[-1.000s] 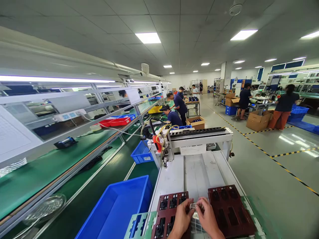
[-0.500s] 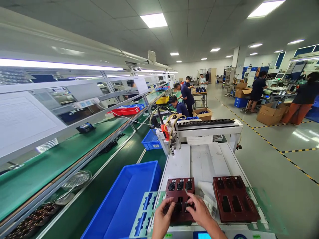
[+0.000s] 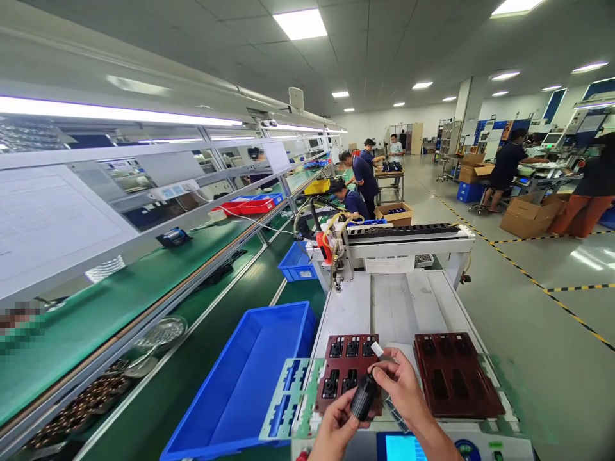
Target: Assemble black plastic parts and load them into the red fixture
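Observation:
Both of my hands hold a small black part [image 3: 364, 396] with a white tip above the near edge of a white machine bed [image 3: 394, 307]. My left hand [image 3: 336, 428] pinches its lower end. My right hand [image 3: 401, 384] grips its upper end. Just behind it lies a dark red fixture tray [image 3: 346, 368] with several black parts seated in its pockets. A second dark red fixture tray [image 3: 456, 374] lies to the right, its pockets bare.
A blue bin [image 3: 245, 378] stands left of the machine, beside a green conveyor line [image 3: 96, 314]. The machine's gantry with hoses [image 3: 384, 240] crosses the far end of the bed. Several people work along the line and at the right, among cardboard boxes [image 3: 526, 214].
My hands lifted a black part up off the left tray and now hold it between them. The camera tilted down a little.

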Demonstrator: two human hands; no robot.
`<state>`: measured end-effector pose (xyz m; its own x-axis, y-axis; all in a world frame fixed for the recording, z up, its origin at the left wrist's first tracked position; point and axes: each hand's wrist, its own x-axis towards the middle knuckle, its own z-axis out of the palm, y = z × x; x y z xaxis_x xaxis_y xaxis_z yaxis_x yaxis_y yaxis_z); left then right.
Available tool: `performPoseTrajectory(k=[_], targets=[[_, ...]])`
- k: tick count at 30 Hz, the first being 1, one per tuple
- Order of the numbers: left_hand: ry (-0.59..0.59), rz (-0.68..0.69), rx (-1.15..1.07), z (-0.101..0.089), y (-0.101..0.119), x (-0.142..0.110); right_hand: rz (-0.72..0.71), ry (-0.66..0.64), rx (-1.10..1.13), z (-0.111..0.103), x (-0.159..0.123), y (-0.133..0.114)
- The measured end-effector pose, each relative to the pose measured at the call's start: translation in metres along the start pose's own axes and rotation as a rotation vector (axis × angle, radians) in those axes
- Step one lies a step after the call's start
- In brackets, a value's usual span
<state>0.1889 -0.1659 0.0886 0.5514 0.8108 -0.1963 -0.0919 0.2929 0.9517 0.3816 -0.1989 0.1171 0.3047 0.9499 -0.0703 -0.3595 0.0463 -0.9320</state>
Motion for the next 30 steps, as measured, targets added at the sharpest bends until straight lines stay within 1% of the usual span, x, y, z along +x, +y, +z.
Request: performPoseTrajectory(k=[2,3,5,7,8,9,11,13,15,17,21,26,30], targets=[[0.007,0.015,-0.118,0.008,0.000,-0.003,0.002,-0.061,-0.013,0.002,-0.010,-0.004],[0.008,0.024,-0.172,0.010,0.001,-0.004,-0.015,-0.075,-0.057,0.002,-0.014,-0.006],[-0.010,0.047,-0.222,0.012,0.006,-0.007,-0.077,-0.038,-0.195,0.002,-0.024,-0.012],[-0.020,0.101,-0.173,0.011,0.014,-0.008,-0.140,0.035,-0.303,0.001,-0.032,-0.018],[-0.008,0.134,-0.129,0.010,0.019,-0.008,-0.147,0.050,-0.315,0.002,-0.035,-0.020],[0.013,0.162,-0.087,0.009,0.024,-0.007,-0.126,0.042,-0.296,0.002,-0.039,-0.022],[0.057,0.186,-0.038,0.008,0.031,-0.006,-0.017,-0.025,-0.215,0.004,-0.044,-0.024],[0.071,0.187,-0.027,0.010,0.034,-0.005,0.110,-0.097,-0.155,0.007,-0.046,-0.024],[0.071,0.206,-0.020,0.013,0.035,-0.004,0.164,-0.136,-0.159,0.010,-0.047,-0.023],[0.074,0.221,-0.012,0.017,0.034,-0.003,0.157,-0.143,-0.194,0.013,-0.045,-0.022],[0.057,0.203,-0.028,0.022,0.033,-0.005,0.112,-0.123,-0.261,0.012,-0.041,-0.019],[0.040,0.194,-0.076,0.022,0.031,-0.006,0.088,-0.127,-0.331,0.009,-0.040,-0.017],[0.054,0.206,-0.050,0.022,0.031,-0.007,0.081,-0.134,-0.364,0.010,-0.042,-0.019]])
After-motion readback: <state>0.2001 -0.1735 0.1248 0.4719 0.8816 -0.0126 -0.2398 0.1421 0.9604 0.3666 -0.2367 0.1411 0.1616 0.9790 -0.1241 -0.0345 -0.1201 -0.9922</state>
